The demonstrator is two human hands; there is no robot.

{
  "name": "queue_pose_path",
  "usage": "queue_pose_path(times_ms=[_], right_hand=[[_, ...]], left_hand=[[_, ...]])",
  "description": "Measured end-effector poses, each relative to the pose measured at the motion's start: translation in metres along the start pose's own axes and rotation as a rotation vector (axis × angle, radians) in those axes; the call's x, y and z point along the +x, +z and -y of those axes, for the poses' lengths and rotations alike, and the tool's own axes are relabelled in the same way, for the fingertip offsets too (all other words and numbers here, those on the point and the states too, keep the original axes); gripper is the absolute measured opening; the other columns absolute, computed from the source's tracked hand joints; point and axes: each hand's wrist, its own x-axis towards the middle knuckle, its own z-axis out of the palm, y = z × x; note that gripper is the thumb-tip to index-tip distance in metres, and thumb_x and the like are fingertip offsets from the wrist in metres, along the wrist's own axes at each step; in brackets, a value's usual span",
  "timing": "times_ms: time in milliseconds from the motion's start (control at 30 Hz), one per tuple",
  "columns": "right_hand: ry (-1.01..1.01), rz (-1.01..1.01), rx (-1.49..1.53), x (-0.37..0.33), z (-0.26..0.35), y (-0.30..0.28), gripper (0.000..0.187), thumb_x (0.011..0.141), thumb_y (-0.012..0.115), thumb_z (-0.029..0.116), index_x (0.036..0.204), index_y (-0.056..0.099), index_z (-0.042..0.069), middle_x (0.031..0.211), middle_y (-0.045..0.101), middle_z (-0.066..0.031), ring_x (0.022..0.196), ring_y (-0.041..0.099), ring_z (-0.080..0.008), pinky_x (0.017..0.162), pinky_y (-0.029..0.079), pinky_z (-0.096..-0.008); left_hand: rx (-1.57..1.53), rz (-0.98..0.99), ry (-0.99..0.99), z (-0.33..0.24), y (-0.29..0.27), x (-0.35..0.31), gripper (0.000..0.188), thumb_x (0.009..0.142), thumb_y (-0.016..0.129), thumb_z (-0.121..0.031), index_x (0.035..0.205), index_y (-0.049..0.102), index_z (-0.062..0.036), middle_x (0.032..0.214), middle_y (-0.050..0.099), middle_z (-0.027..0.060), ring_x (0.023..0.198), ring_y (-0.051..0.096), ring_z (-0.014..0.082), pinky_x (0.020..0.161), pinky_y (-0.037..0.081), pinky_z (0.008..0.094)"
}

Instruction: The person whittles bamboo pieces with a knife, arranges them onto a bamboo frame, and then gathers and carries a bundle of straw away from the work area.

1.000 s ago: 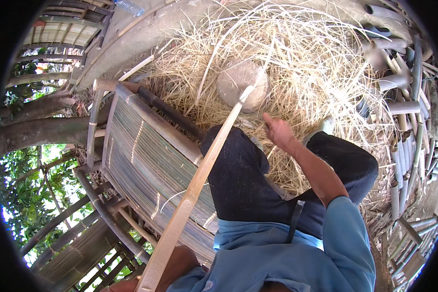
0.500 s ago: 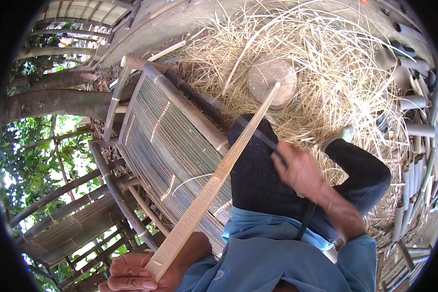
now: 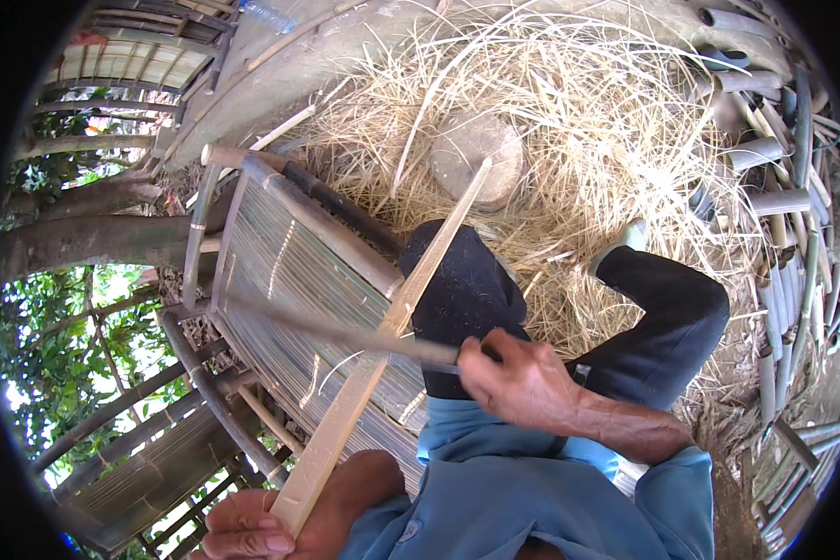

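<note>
A long pale bamboo strip [image 3: 329,433] slants from the lower left up across my dark-trousered thigh. Its far, narrow end stands over a round stump [image 3: 476,161]. My left hand [image 3: 261,525] is closed around the wide near end of the strip, with the palm turned up. In my right hand [image 3: 521,378] I grip the handle of a knife [image 3: 420,347]. The blade points left and crosses over the middle of the strip, smeared by motion. Whether the blade touches the strip I cannot tell. A thin curled shaving [image 3: 330,370] shows beside the strip.
A slatted bamboo bench [image 3: 289,271] lies to my left, under the strip. Loose straw-like shavings [image 3: 588,140] heap around the stump. Cut bamboo tubes [image 3: 779,203] are stacked along the right. A clear plastic bottle [image 3: 269,17] lies at the far left.
My right hand has moved left and nearer to me, and the knife has swung across the strip. The left hand keeps its hold on the strip. The whole view has shifted slightly.
</note>
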Motion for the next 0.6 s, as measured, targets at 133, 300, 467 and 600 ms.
queue_pose_path(times_ms=[133, 300, 467, 600], right_hand=[[0.189, 0.081, -0.156, 0.005, -0.066, 0.014, 0.022, 0.088, 0.063, 0.011, 0.107, 0.053, 0.005, 0.073, 0.057, -0.0176, 0.053, 0.063, -0.0353, 0.045, 0.053, -0.0432], [0.141, -0.023, -0.143, 0.034, -0.12, 0.064, 0.015, 0.092, 0.062, 0.014, 0.1, 0.051, 0.009, 0.073, 0.058, -0.019, 0.056, 0.064, -0.0354, 0.047, 0.055, -0.0464], [0.635, 0.241, -0.122, 0.034, -0.255, 0.075, 0.02, 0.095, 0.061, 0.018, 0.107, 0.049, 0.008, 0.073, 0.06, -0.0234, 0.062, 0.065, -0.0423, 0.054, 0.054, -0.0507], [0.556, 0.128, -0.205, 0.038, -0.336, 0.103, 0.029, 0.095, 0.058, 0.021, 0.118, 0.047, 0.007, 0.081, 0.064, -0.0264, 0.075, 0.065, -0.0488, 0.068, 0.053, -0.057]], left_hand=[[-0.176, 0.207, -0.051, 0.012, -0.022, -0.002, 0.038, 0.11, 0.037, -0.028, 0.077, 0.045, -0.0117, 0.064, 0.047, 0.0012, 0.042, 0.044, 0.011, 0.042, 0.038, 0.0248], [0.125, -0.022, 0.049, 0.018, 0.012, 0.023, 0.032, 0.104, 0.047, -0.033, 0.079, 0.04, -0.0152, 0.054, 0.032, -0.0033, 0.033, 0.035, 0.0084, 0.029, 0.031, 0.0219], [-0.354, 0.39, -0.096, 0.042, -0.004, 0.029, 0.043, 0.105, 0.042, -0.047, 0.081, 0.043, -0.0118, 0.064, 0.038, -0.002, 0.045, 0.045, 0.0108, 0.032, 0.029, 0.028], [-0.276, 0.379, -0.09, 0.074, 0.027, 0.015, 0.045, 0.105, 0.041, -0.05, 0.082, 0.043, -0.0117, 0.065, 0.039, -0.0018, 0.047, 0.046, 0.0113, 0.032, 0.029, 0.0282]])
